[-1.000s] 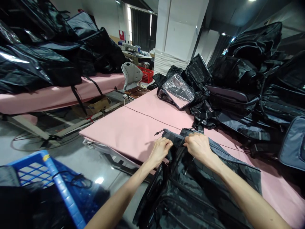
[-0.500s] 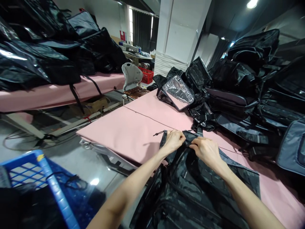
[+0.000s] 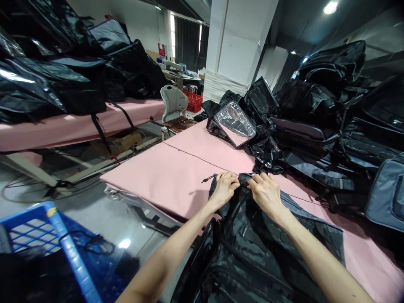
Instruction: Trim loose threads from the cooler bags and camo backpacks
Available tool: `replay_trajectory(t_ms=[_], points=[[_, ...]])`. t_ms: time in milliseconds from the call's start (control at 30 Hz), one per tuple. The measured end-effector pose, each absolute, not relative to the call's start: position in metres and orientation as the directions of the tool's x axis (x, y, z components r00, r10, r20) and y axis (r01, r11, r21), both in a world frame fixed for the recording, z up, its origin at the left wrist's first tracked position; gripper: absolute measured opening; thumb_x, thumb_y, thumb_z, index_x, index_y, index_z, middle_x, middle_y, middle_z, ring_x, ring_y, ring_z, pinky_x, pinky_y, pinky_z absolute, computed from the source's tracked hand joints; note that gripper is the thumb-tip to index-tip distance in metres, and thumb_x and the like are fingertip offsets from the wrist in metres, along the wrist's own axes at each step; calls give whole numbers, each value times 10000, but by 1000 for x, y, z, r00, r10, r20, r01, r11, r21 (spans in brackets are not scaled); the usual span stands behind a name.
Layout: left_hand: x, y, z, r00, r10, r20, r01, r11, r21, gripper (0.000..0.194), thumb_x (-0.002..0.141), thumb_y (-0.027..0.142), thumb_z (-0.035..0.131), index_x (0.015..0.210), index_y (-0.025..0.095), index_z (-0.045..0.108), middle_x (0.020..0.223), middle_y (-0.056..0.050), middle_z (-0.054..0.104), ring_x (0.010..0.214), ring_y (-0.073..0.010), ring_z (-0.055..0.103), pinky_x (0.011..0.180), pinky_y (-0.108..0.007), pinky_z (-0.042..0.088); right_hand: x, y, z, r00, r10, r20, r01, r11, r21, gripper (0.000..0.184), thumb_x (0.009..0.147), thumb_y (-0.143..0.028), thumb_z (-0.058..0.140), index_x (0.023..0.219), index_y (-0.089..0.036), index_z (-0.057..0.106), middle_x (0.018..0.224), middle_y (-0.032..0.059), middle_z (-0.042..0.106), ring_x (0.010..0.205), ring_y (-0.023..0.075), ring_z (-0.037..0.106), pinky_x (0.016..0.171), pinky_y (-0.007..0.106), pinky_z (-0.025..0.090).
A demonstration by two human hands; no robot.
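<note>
A dark camouflage backpack (image 3: 268, 248) lies in front of me, partly on the pink table (image 3: 158, 176). My left hand (image 3: 225, 187) is closed on the fabric at its far end, beside a thin cord with a small toggle (image 3: 206, 179). Close by on the right, my right hand (image 3: 265, 191) pinches the same edge. A short stretch of dark fabric shows between the two hands. The fingertips are partly hidden, so the exact part of the bag they grip cannot be made out.
More black bags (image 3: 315, 109) are heaped on the table's right side, with a clear-windowed case (image 3: 235, 124) at their left. A blue plastic basket (image 3: 75, 256) stands low on the left. Beyond are a grey chair (image 3: 173, 103) and another pink table (image 3: 63, 128) piled with bags.
My right hand has shifted slightly left and up, closer to my left hand. Both hands still grip the far edge of the backpack, which lies almost as before.
</note>
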State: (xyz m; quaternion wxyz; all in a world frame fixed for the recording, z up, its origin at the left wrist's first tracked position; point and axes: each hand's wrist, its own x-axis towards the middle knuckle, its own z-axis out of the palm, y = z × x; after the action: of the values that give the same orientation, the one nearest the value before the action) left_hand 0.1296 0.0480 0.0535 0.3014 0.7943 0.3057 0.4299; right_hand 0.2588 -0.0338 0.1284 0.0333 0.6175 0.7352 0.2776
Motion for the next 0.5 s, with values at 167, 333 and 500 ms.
replay_trajectory(t_ms=[167,333,500], points=[[135,46,52,429,739,520,194,-638,746,153,774,114,508,636,159,556,843,-13,599,928,-170,513,912,-366,287,258,-31,126,-237,926,295,896,91,435,171,869,-211,474,754,-183,597,783,52,605,768,185,476,659,326,241],[113,54,54,335,785,521,-14,-548,836,184,780,219,496,619,159,560,809,-43,602,891,-175,542,854,-302,385,272,-40,128,-140,904,403,950,9,311,169,858,-282,509,772,-199,629,780,44,621,777,186,510,645,301,278],[45,38,19,338,913,228,202,-307,930,379,829,434,389,803,155,644,876,-63,643,878,-205,572,810,-298,414,279,-62,133,-27,879,475,999,41,-19,161,840,-318,541,922,-213,632,882,20,641,824,168,564,665,260,371]])
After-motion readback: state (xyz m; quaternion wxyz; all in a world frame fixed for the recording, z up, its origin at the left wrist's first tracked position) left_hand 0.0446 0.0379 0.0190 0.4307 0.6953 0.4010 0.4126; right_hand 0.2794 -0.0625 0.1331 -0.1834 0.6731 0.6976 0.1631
